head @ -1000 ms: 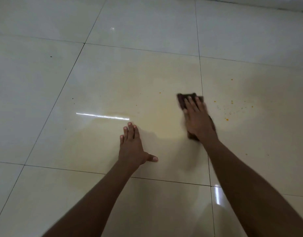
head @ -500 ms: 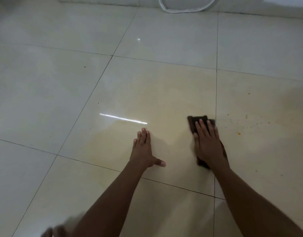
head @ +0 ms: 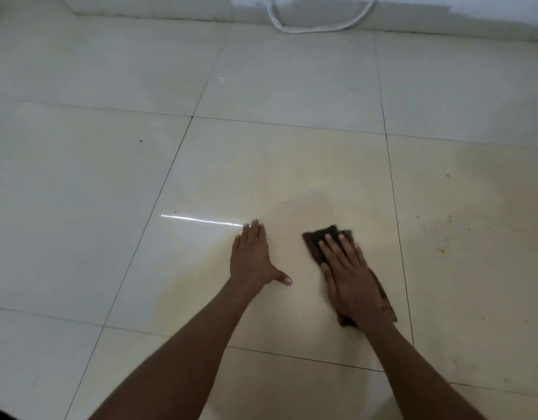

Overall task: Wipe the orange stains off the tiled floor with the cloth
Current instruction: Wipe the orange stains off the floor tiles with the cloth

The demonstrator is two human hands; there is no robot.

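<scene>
**Cloth pulled back from the spots**

Now that my right hand (head: 351, 275) has drawn the dark brown folded cloth (head: 324, 234) toward my left, it sits wholly on the middle cream glossy floor tile (head: 277, 165), short of the grout line (head: 396, 225) on its right. A second ago the cloth's far edge lay right at that line; half a second ago it was still just beside it. So the stroke has carried the cloth away from the small orange stains (head: 442, 251), which lie well apart on the next tile to the right, together with faint specks around them. I judge those spots untouched, so most of the job remains over there.

My right fingers (head: 334, 247) lie flat and spread on top of the cloth, pressing it down rather than gripping it. My left hand (head: 254, 262) is planted flat on the bare tile, fingers together, thumb out, holding nothing, as it was in both earlier views.

My view has also tipped up: a white looped cord (head: 295, 27) by the wall now shows at the top, where a second ago there was only floor. The tile around my hands has a dull yellowish film.
</scene>
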